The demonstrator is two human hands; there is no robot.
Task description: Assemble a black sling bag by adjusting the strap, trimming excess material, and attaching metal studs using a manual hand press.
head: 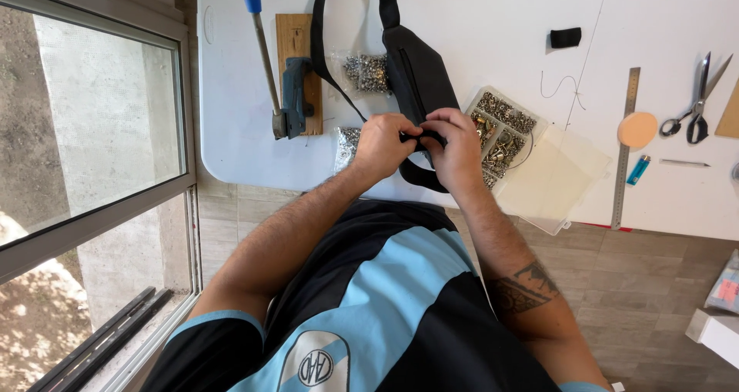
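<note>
A black waist bag [419, 73] with a long black strap [327, 50] lies on the white table [477, 30]. My left hand [382, 144] and my right hand [456, 147] meet at the bag's near end, both pinching a small black part of the strap between the fingertips. The piece itself is mostly hidden by my fingers.
A clear compartment box of metal fittings [504, 130] lies right of my hands, its lid [554, 180] open. Bags of metal rivets [368, 70] sit behind. A blue-handled hammer [265, 53], wooden block [296, 46], steel ruler [625, 146], scissors [697, 103], lighter [638, 170] and orange disc [637, 129] lie around. A window is at left.
</note>
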